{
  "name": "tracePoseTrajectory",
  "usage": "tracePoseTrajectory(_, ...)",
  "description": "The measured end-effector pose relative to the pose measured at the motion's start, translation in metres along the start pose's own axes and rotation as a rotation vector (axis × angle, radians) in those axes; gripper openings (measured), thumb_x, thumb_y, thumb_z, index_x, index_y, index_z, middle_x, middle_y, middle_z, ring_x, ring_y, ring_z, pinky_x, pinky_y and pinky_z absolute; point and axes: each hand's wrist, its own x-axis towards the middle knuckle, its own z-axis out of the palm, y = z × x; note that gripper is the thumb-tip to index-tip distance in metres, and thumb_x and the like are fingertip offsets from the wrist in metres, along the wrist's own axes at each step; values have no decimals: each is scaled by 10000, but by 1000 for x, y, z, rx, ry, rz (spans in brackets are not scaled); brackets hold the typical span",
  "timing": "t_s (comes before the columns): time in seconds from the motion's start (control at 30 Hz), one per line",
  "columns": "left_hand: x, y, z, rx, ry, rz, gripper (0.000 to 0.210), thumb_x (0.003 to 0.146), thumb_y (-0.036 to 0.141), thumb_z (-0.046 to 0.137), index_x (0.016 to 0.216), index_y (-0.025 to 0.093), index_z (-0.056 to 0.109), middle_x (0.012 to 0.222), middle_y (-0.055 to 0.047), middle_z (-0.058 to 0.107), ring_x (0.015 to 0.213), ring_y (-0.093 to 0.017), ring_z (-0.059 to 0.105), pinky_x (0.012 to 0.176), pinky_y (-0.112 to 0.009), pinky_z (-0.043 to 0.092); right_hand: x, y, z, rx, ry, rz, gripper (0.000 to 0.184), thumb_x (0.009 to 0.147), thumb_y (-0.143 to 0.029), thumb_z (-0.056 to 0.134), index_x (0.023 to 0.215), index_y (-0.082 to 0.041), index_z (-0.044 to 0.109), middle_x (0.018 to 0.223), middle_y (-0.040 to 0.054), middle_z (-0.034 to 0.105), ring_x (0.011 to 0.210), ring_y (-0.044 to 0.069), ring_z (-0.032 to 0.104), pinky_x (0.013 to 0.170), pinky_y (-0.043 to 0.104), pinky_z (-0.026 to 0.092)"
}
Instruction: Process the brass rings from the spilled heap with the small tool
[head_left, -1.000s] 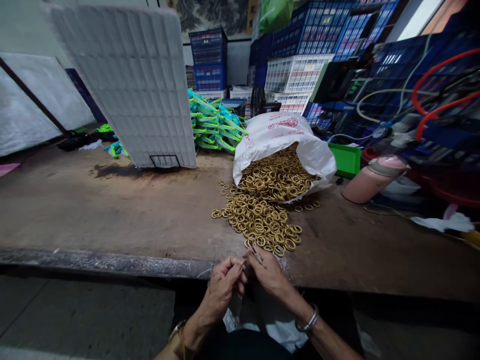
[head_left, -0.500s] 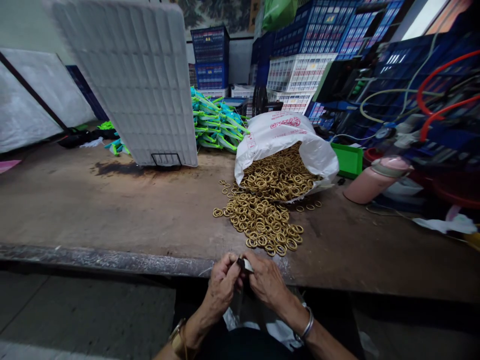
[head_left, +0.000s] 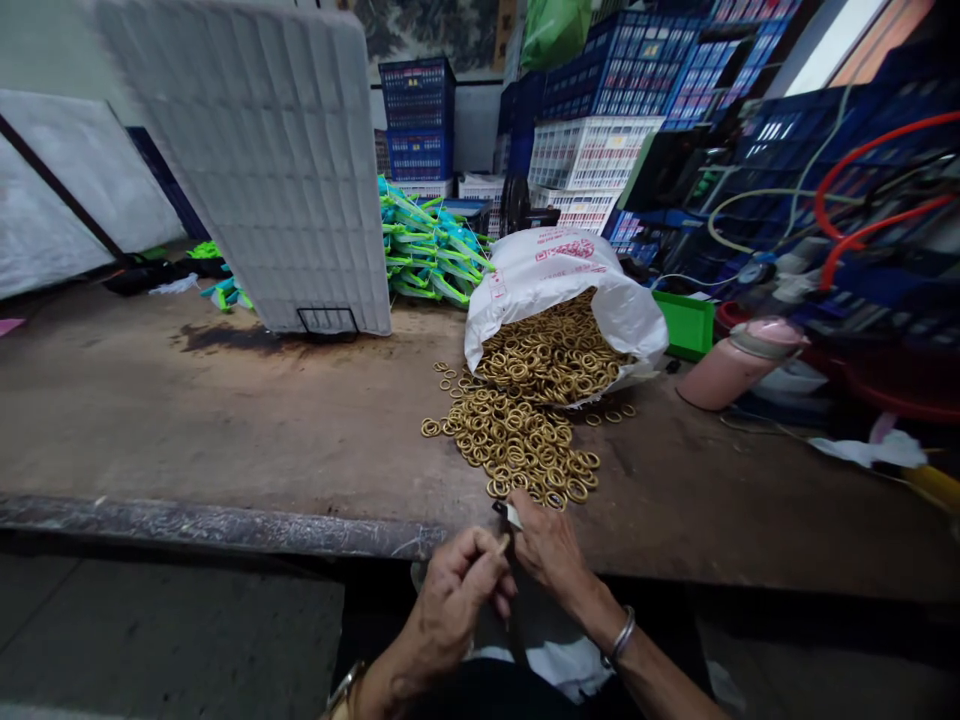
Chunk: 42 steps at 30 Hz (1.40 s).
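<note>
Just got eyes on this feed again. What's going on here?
A person is working with both hands at the edge of a wooden table. The right hand grips a small dark-and-white piece, near a loose pile of brass-coloured rings. The left hand is close beside it, fingers curled; what it holds is too unclear to tell. Behind the pile, a white sack lies with its mouth open, full of more rings.

Head-worn view, forward and down over workbench (head_left: 300,430)
</note>
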Motion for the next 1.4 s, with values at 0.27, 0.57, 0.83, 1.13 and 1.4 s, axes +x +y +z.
tracePoseTrajectory(0.27,14,-11,-10,-445,119,-148,219,721,340,584,702,137,503,720,-62,600,528,-108,539,415,-195,412,14,11,-2,-83,207,84,145,799,-185,438,927,-191,507,838,56,617,717,172,571,569,244,286)
tracePoseTrajectory(0.57,20,-28,-23,-750,107,-297,183,735,273,547,639,117,531,642,-29,566,509,-84,505,447,-196,387,18,11,3,-34,248,90,94,809,-190,422,851,-209,505,781,22,609,692,150,563,556,235,285)
tracePoseTrajectory(0.83,28,-23,-12,-479,163,-261,229,687,346,610,688,144,502,595,22,514,495,-83,492,385,-167,341,19,13,2,26,298,86,96,761,-150,419,746,-205,496,725,5,573,651,139,519,553,234,262)
tracePoseTrajectory(1.13,52,-33,-13,70,268,-1,305,684,385,597,864,156,507,489,84,422,408,-53,363,417,-170,270,10,0,-5,167,207,-124,203,701,-71,393,810,-196,511,752,12,586,687,142,520,595,224,301)
tracePoseTrajectory(1.4,62,-32,-9,322,246,136,125,756,264,483,698,156,508,589,30,472,554,-101,425,551,-210,337,16,4,1,177,198,-136,159,767,-136,405,821,-196,542,774,24,593,725,147,532,624,222,320)
